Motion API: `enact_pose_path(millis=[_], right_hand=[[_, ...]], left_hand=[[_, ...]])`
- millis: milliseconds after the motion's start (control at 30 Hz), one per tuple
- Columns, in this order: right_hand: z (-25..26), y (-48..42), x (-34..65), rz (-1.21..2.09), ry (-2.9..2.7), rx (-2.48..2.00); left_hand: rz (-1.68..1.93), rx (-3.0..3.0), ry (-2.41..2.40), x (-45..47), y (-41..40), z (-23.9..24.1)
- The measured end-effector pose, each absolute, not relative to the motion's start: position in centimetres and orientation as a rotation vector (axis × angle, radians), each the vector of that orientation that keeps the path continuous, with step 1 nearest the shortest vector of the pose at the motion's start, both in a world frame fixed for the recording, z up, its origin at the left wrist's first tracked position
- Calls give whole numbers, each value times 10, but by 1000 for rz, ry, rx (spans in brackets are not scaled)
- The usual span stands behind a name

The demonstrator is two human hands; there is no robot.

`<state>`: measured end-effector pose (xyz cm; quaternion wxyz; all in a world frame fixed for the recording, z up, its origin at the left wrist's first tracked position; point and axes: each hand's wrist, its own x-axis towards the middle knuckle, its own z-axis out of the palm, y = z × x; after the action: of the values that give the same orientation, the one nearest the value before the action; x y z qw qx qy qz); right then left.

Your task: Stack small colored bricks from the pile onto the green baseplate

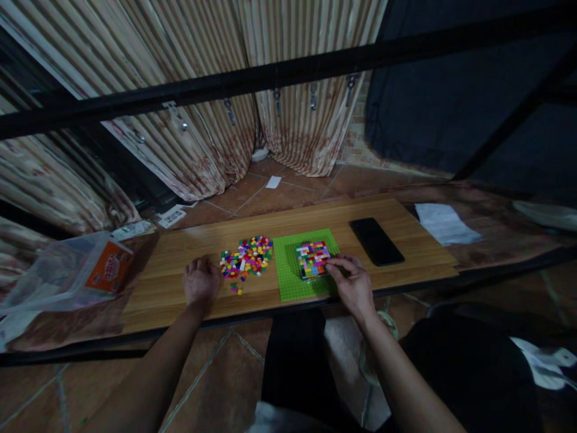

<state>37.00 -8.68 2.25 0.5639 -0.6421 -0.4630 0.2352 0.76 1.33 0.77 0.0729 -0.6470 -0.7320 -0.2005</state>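
A green baseplate [288, 270] lies on a wooden board [189, 252]. On the plate stands a flat block of small multicoloured bricks [312, 258]. My right hand [354, 282] rests at the block's right edge, fingertips touching it, fingers curled. A loose pile of small coloured bricks [250, 255] lies left of the plate. My left hand [201, 281] rests on the board just left of the pile, fingers curled under; whether it holds a brick is hidden.
A black phone [376, 240] lies on the board right of the plate. A plastic bag with an orange box [92, 267] sits at the left end. White paper [444, 224] lies at the far right. A black bar [288, 72] crosses overhead.
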Motion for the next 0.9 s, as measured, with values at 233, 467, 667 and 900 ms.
enact_pose_path(millis=[233,467,667,900], right_hand=[[20,-82,366,609,-978,-1473],[12,-78,361,788,-804,-1384],[18,-77,357,817,-744,-1346],[17,-75,355,787,-740,-1351]], left_hand=[[-609,-1942,-2193,7,14,7],[-605,-1956,-2191,7,13,8],[-569,-1943,-2171,7,13,8],[-540,-1942,-2163,7,13,7]])
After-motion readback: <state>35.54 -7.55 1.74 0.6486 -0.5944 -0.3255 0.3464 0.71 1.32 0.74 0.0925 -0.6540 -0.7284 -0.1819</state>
